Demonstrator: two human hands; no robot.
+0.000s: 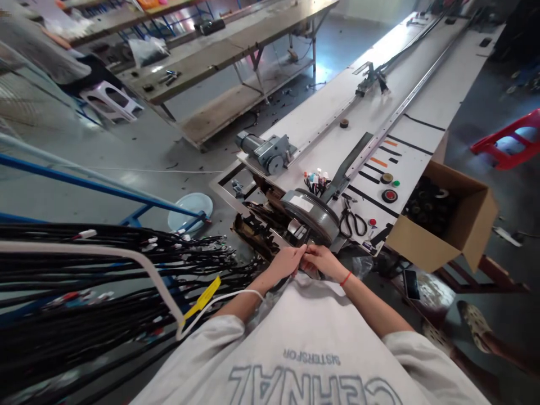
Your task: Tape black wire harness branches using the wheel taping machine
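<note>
My left hand point(288, 261) and my right hand point(324, 262) meet close to my body, at the near end of the long white bench. The fingers of both are closed and pressed together. A dark, thin piece seems to show between the fingertips, too small to name. Just beyond the hands is a large grey wheel-shaped part point(310, 214) with a white label on its top. To its right lie black-handled scissors point(352, 220). Behind it rests a bundle of wire ends with coloured connectors point(317, 181).
Many black cables point(126, 270) hang on a blue rack at left. A cardboard box point(434, 247) holding dark rolls stands right of the white bench point(320, 126). A motor point(265, 151) sits on its left edge. A person's feet point(475, 326) show at lower right.
</note>
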